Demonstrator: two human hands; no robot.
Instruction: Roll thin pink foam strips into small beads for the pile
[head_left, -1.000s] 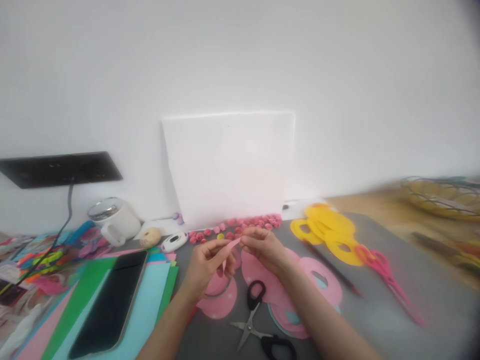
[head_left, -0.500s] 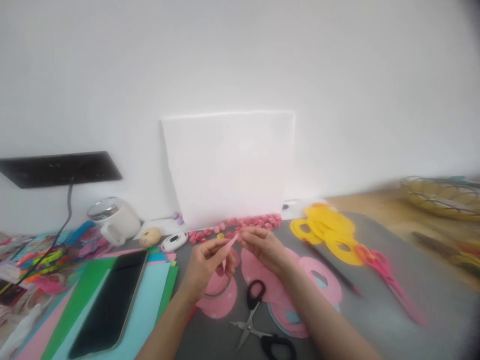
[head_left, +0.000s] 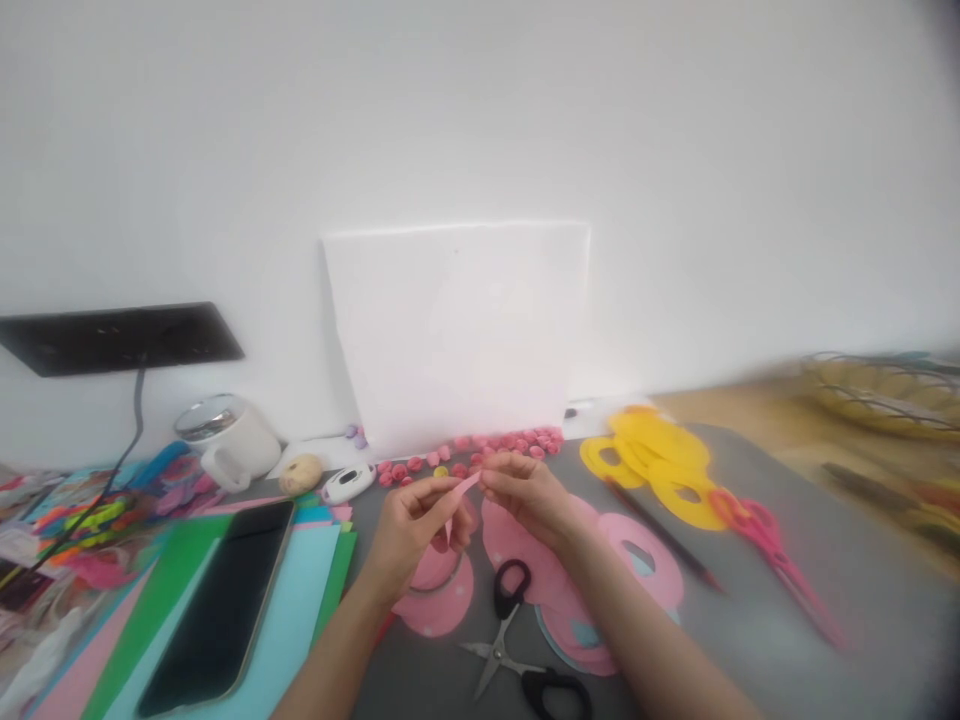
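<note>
Both my hands pinch a thin pink paper strip (head_left: 463,488) above the grey mat. My left hand (head_left: 414,525) grips its lower end, and the strip hangs down past the fingers. My right hand (head_left: 525,495) holds the upper end between thumb and fingertips. Below the hands lie pink paper rings (head_left: 645,565) and black-handled scissors (head_left: 504,620). A row of small pink rolled paper roses (head_left: 510,445) runs along the foot of a white board (head_left: 457,335) just behind the hands.
A phone (head_left: 221,600) rests on coloured paper sheets (head_left: 161,600) at left, near a white mug (head_left: 229,440) and a small white gadget (head_left: 349,482). Yellow paper rings (head_left: 660,455), pink scissors (head_left: 772,550) and a pencil (head_left: 664,535) lie at right. A wire basket (head_left: 877,390) sits far right.
</note>
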